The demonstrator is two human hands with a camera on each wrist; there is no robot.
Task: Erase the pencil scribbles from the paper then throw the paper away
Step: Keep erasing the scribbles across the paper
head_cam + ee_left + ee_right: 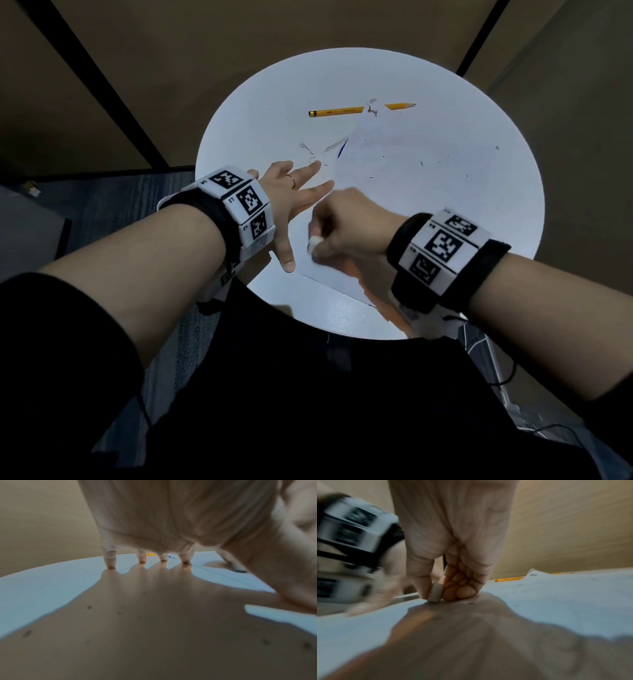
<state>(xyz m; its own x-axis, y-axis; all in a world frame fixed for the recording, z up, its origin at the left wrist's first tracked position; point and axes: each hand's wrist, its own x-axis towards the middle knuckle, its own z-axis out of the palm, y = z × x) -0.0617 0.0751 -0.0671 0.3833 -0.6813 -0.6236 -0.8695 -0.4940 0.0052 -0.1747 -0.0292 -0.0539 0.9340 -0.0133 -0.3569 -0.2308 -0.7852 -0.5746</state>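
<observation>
Rubbing near the tabletop's near edge, my right hand [346, 226] pinches the eraser [435, 593] on the paper [387, 171]; my left hand [291, 202], fingers spread flat, pins it. Push too hard and the sheet could buckle or tear. Farther off, the curled corner overlaps the pencil [337, 111].

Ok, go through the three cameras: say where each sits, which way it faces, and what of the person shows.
Head: high, looking down on the round white table, paper sheet, yellow pencil; both forearms show.
Left wrist: low along the left hand, fingertips pressing the table.
Right wrist: low along the right hand pinching a small white eraser on the paper.
All share the pencil.
</observation>
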